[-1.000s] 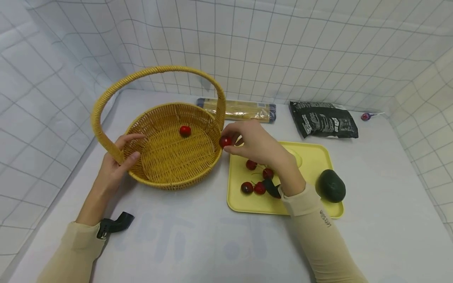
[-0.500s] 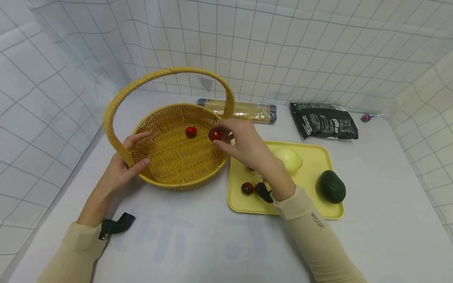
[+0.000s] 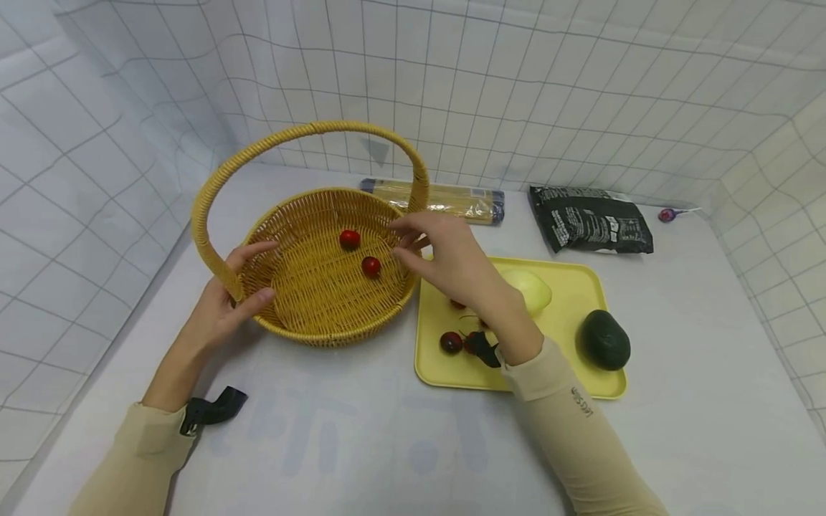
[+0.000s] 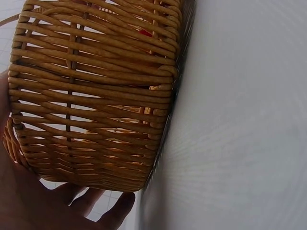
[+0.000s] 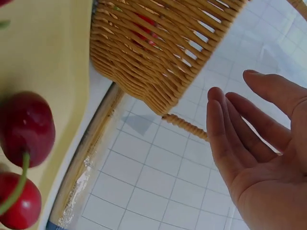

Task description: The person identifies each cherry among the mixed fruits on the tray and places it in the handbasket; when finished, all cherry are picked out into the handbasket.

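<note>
Both hands [image 3: 219, 309] [image 3: 445, 252] either side of basket [image 3: 329, 337]

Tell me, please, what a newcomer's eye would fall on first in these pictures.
Probably the big golden wicker basket left of centre in the head view, its tall handle arching above two small red fruits. The left hand holds its left side, while the right hand, holding nothing, is at its right rim. To the right, the yellow tray bears a dark green fruit.
</note>
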### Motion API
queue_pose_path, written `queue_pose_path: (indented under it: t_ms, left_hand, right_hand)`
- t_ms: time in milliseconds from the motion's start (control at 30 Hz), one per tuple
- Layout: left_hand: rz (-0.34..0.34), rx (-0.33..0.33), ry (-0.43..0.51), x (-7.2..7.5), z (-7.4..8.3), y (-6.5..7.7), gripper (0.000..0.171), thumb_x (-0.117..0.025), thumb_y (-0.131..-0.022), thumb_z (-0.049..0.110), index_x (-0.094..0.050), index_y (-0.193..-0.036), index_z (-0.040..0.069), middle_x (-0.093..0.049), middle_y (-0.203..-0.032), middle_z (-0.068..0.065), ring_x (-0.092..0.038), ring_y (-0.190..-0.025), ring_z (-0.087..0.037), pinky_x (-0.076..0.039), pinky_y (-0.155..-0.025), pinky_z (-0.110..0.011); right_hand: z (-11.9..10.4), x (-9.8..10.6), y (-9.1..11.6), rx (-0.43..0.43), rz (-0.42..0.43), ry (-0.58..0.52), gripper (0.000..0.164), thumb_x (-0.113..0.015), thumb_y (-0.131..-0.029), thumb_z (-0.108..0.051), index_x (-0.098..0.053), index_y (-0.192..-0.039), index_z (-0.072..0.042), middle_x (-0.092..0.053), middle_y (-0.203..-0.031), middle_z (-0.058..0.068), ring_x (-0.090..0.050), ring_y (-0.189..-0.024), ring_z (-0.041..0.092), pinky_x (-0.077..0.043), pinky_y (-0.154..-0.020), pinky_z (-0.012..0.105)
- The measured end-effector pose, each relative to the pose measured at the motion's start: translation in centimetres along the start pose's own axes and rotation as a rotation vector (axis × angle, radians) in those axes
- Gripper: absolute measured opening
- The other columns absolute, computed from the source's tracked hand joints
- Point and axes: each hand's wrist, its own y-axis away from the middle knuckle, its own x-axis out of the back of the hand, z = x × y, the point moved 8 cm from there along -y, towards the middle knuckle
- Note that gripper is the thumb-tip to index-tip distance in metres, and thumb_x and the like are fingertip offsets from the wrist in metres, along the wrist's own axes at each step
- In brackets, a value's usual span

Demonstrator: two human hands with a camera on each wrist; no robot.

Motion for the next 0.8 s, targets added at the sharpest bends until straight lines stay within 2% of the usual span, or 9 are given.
queue_pose_path:
  t_ms: [267,400,533,700,800]
  left_hand:
    - [0.013,-0.049,0.010,0.0,0.0,-0.1,0.067,-0.062,-0.094,0.001,-0.046,-0.158,0.010,-0.049,-0.158,-0.005,-0.033,-0.152,-0.009,-0.017,-0.121,-0.028]
    - [0.016,-0.062,0.018,0.1,0.0,-0.1,0.066,-0.061,-0.094,0.000,-0.046,-0.157,0.008,-0.049,-0.157,0.000,-0.032,-0.152,-0.007,-0.016,-0.121,-0.027]
    - [0.010,-0.057,0.012,0.0,-0.1,-0.2,0.066,-0.061,-0.095,0.001,-0.045,-0.158,0.010,-0.048,-0.159,-0.003,-0.032,-0.153,-0.008,-0.016,-0.122,-0.028]
    - [0.008,-0.035,0.015,0.0,-0.1,-0.1,0.066,-0.062,-0.095,0.002,-0.046,-0.158,0.013,-0.048,-0.159,-0.002,-0.031,-0.154,-0.009,-0.016,-0.122,-0.029]
    - [0.009,-0.060,0.013,-0.1,0.1,-0.1,0.067,-0.061,-0.094,0.000,-0.045,-0.158,0.009,-0.048,-0.159,-0.002,-0.031,-0.154,-0.009,-0.015,-0.122,-0.027]
  right_hand:
    - [0.3,2.2,0.8,-0.004,0.054,-0.009,0.029,-0.075,-0.098,-0.014,-0.073,-0.126,-0.006,-0.075,-0.120,0.007,-0.073,-0.101,0.017,-0.059,-0.090,0.033]
    - [0.9,3.1,1.7,-0.024,0.069,-0.051,0.029,-0.075,-0.098,-0.013,-0.073,-0.126,-0.006,-0.076,-0.119,0.007,-0.074,-0.101,0.017,-0.060,-0.090,0.035]
    - [2.0,4.1,2.8,-0.063,0.082,-0.059,0.032,-0.075,-0.098,-0.013,-0.071,-0.129,-0.008,-0.075,-0.119,0.005,-0.074,-0.102,0.018,-0.060,-0.091,0.035]
    - [4.5,4.6,4.1,-0.126,0.059,-0.066,0.030,-0.075,-0.098,-0.014,-0.072,-0.127,-0.009,-0.075,-0.122,0.005,-0.074,-0.103,0.019,-0.059,-0.093,0.040]
    - [6.1,4.8,4.4,-0.159,0.053,-0.040,0.029,-0.076,-0.098,-0.015,-0.073,-0.125,-0.007,-0.075,-0.122,0.006,-0.073,-0.105,0.020,-0.059,-0.095,0.040]
